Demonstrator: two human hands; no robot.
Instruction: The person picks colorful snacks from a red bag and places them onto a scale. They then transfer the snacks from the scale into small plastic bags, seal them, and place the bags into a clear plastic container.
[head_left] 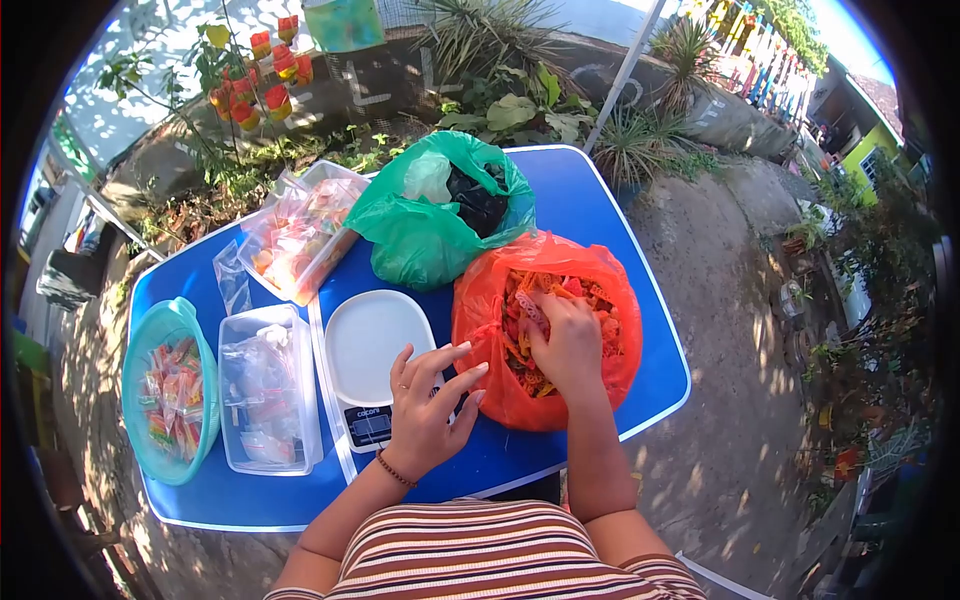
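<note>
My right hand point(566, 338) reaches into an orange-red plastic bag point(478, 335) full of crinkly orange and red snack pieces point(606, 300). A pinkish snack piece point(533, 312) shows between its thumb and fingers. My left hand point(428, 408) hovers with its fingers spread and nothing in them, between the bag and a white digital kitchen scale point(378, 345). A beaded bracelet is on that wrist. The scale's display point(370, 425) is partly visible beside the hand; its plate holds nothing.
On the blue folding table point(640, 365) stand a green plastic bag point(410, 250) with a black bag inside, a clear tub point(335, 255) of packed snacks, a white tub point(232, 400) of clear plastic bags, and a turquoise basket point(208, 440) of small packets. Plants line the wall behind.
</note>
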